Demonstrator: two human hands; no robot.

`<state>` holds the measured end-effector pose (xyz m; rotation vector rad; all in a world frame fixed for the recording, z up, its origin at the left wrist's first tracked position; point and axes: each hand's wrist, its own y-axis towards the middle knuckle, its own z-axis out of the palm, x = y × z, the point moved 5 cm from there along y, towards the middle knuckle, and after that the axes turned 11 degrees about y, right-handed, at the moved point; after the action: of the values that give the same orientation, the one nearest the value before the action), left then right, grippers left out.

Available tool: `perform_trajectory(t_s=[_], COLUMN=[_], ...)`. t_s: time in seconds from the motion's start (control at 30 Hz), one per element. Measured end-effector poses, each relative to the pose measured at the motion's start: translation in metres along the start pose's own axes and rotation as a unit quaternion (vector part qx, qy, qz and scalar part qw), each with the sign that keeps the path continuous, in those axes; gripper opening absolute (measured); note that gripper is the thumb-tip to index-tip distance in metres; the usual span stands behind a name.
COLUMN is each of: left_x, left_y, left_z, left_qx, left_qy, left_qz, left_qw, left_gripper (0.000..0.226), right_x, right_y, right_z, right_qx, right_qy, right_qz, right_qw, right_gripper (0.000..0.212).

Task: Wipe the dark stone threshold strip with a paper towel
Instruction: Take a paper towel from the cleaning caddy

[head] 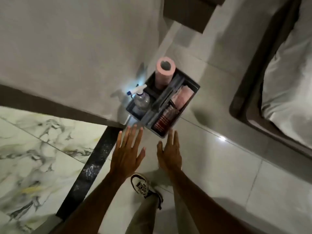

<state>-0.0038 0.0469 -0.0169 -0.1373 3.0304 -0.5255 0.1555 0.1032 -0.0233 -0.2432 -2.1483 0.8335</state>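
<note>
The dark stone threshold strip (91, 171) runs diagonally across the floor between the marbled tiles on the left and the plain tiles on the right; pale dusty smears show on it. A pink paper towel roll (164, 71) stands upright in the far corner of a grey caddy (194, 92). My left hand (128, 152) is stretched out flat with fingers spread, just right of the strip. My right hand (169, 152) is beside it, fingers extended toward the caddy's near edge. Both hands hold nothing.
The caddy also holds a clear spray bottle (141, 100) with a white trigger, folded pink cloths (183, 97) and a dark red item (166, 120). A wall (76, 48) rises on the left, a bed (287, 78) stands at right. My shoe (141, 184) rests on the tiles.
</note>
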Motion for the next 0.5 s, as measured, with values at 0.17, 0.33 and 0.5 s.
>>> perform_trajectory(t_s=[0.17,0.33,0.5], left_x=[-0.005,-0.021,-0.034], left_y=[0.097,0.179,0.225], left_z=[0.049,0.073,0.085], left_qx=[-0.007,-0.027,0.026], left_qy=[0.026,-0.007,0.026], left_qz=[0.053,0.119,0.15], left_qw=[0.998,0.992,0.988], left_gripper=[0.068,0.063,0.068], right_x=[-0.008,-0.025,-0.045], right_y=[0.108,0.198,0.235], right_z=[0.03,0.064,0.081], right_qx=[-0.002,0.036,0.054], right_qy=[0.013,-0.035,-0.104], right_qz=[-0.017,-0.011,0.036], right_qw=[1.0,0.999,0.992], right_gripper=[0.081,0.093,0.113])
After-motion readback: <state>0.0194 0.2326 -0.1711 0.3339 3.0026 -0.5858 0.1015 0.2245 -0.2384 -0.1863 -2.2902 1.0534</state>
